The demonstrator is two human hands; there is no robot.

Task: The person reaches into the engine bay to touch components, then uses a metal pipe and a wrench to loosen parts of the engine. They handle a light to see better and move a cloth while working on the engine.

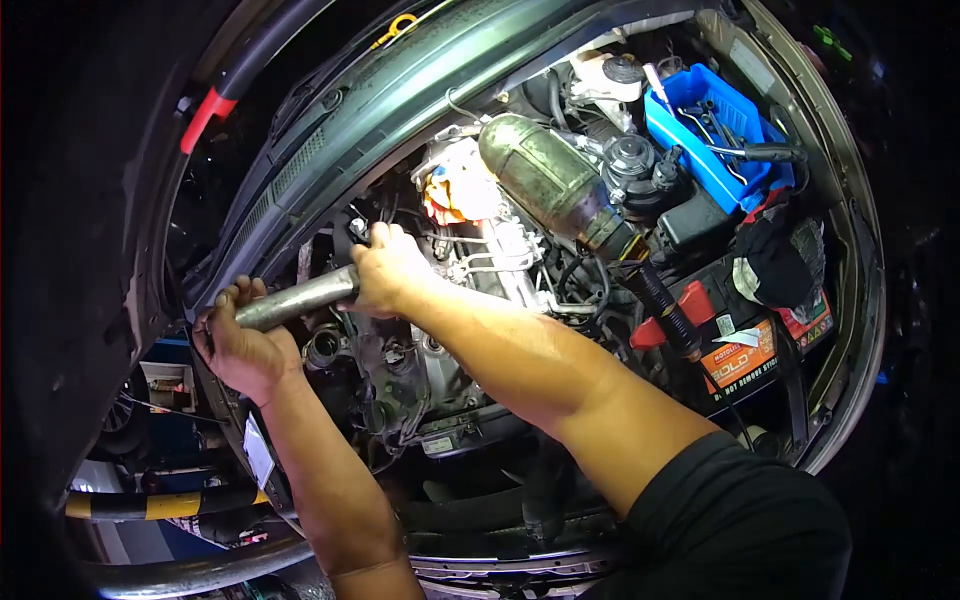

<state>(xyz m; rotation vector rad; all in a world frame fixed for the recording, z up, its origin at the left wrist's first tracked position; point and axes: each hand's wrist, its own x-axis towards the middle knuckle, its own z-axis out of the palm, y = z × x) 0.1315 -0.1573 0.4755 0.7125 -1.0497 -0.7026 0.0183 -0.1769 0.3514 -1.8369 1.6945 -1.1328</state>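
Observation:
My left hand [245, 345] is closed around the outer end of a bare metal pipe [302, 300], its palm turned up and fingertips showing above the pipe. The pipe slants over the left side of an open engine bay. My right hand [388, 268] grips the pipe's inner end, fingers wrapped over it. Whatever lies beyond that end is hidden by the right hand. Below the hands is the engine [430, 375], with hoses and metal lines around it. A brightly lit cloth-like bundle [460, 185] rests on the engine beyond my right hand.
A large dark-green cylinder with a ribbed black hose [660, 305] lies across the engine. A blue bin [700, 130] of tools sits at the upper right, above a battery [742, 360]. Dark cloth [775, 265] lies near the battery. The raised hood's strut [210, 115] stands at the left.

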